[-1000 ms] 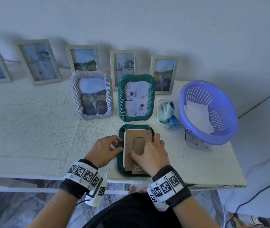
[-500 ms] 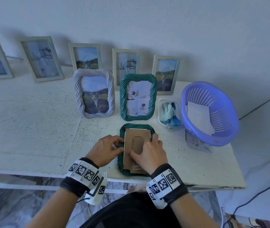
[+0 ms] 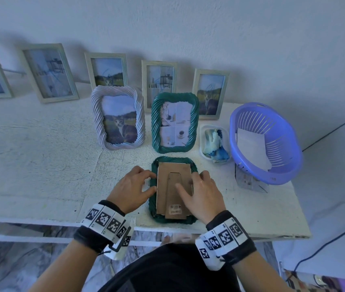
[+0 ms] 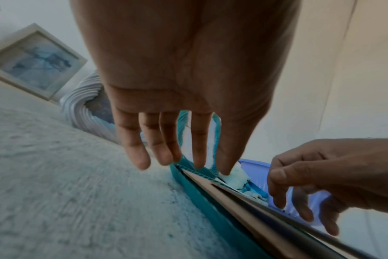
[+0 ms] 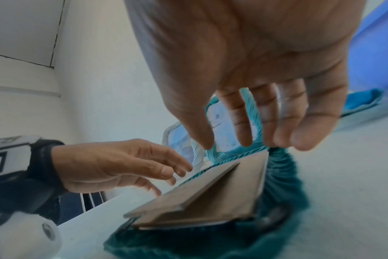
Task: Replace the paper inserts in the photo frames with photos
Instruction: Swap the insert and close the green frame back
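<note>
A green rope-edged frame (image 3: 153, 204) lies face down near the table's front edge, and its brown backing board (image 3: 173, 175) with a folded stand lies flat in it. My left hand (image 3: 149, 182) sits at the frame's left edge, fingers straight and loose; in the left wrist view the left hand (image 4: 184, 163) hovers just over the green frame (image 4: 210, 201). My right hand (image 3: 188, 182) rests on the board's right side, thumb on the stand. In the right wrist view the right hand (image 5: 250, 143) spreads above the backing board (image 5: 210, 192). The frame's front is hidden.
Behind stand a green frame (image 3: 174, 123) and a pale rope frame with a cat photo (image 3: 117, 118). Several pale frames (image 3: 159, 83) lean on the wall. A clear tub of blue cloth (image 3: 214, 144) and a purple basket (image 3: 266, 175) holding white paper sit right.
The backing board, tilted with a white layer showing at its left a second ago, now lies flat in the frame. My left fingers have loosened from the frame's edge.
</note>
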